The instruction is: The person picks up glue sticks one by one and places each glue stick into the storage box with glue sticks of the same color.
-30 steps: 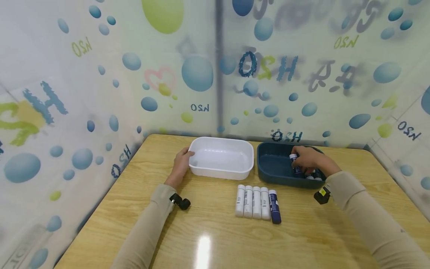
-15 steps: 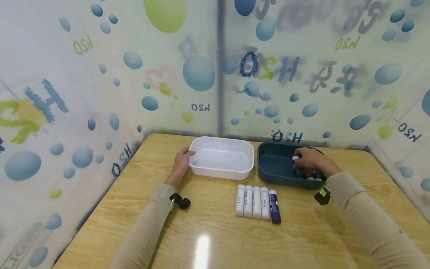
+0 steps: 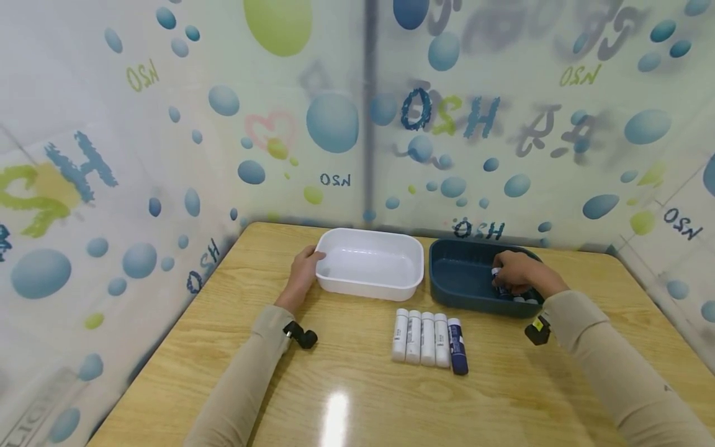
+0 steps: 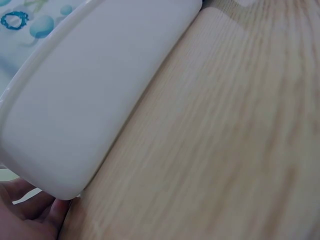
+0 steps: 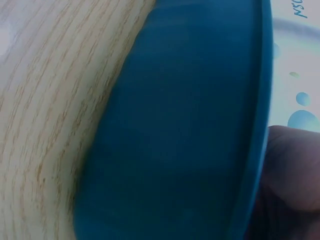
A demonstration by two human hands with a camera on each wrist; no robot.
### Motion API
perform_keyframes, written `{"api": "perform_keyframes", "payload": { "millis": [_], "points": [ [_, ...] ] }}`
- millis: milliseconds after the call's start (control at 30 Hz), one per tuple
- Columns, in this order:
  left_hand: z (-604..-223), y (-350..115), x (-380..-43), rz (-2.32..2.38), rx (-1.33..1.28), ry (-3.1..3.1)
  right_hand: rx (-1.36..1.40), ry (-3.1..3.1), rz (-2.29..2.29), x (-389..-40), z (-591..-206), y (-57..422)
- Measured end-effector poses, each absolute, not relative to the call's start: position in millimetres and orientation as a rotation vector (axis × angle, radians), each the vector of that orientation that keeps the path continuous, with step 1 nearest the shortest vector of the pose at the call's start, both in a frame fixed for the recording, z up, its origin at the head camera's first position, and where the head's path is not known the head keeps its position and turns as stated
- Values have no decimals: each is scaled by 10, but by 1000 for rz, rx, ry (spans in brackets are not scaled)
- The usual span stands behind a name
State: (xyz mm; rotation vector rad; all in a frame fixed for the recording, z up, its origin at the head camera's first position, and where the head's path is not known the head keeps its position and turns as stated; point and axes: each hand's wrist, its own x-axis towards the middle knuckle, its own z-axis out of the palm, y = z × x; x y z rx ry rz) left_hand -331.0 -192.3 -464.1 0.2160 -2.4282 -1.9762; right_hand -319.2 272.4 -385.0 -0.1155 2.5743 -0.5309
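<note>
My left hand grips the left end of the white tray, thumb over the rim and fingers outside. In the left wrist view, its fingertips are at the tray's lower corner. My right hand reaches into the dark blue tray and pinches a dark blue glue stick with a white cap, largely covered by the hand. More glue sticks lie under that hand, only their ends showing. The right wrist view shows the blue tray's outer wall and part of the hand behind its rim.
In front of the trays, several white glue sticks lie side by side in a row. A dark blue glue stick closes the row on the right. Behind the wooden table rises a patterned curtain.
My right hand has shifted slightly right and lower inside the blue tray, and the pinched glue stick has moved with it. My left hand stays on the white tray.
</note>
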Motion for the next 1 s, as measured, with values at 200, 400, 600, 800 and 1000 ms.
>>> {"api": "perform_keyframes", "payload": {
  "millis": [200,400,600,800,1000],
  "points": [
    [-4659,-1925,-3301,-1977,202,-2422,-111,2569,-506,-3188,-3877,2723],
    [-4647,-1927,-3300,-1968,212,-2433,-84,2582,-484,-3207,-3889,2737],
    [-4654,-1888,-3312,-1934,203,-2456,-161,2716,-454,-3130,-3858,2800],
    [-4656,-1882,-3322,-1897,208,-2465,-260,2839,-536,-2870,-3704,2763],
    [-4667,-1922,-3308,-1918,216,-2457,-355,2877,-618,-2557,-3670,2583]
  ]
}}
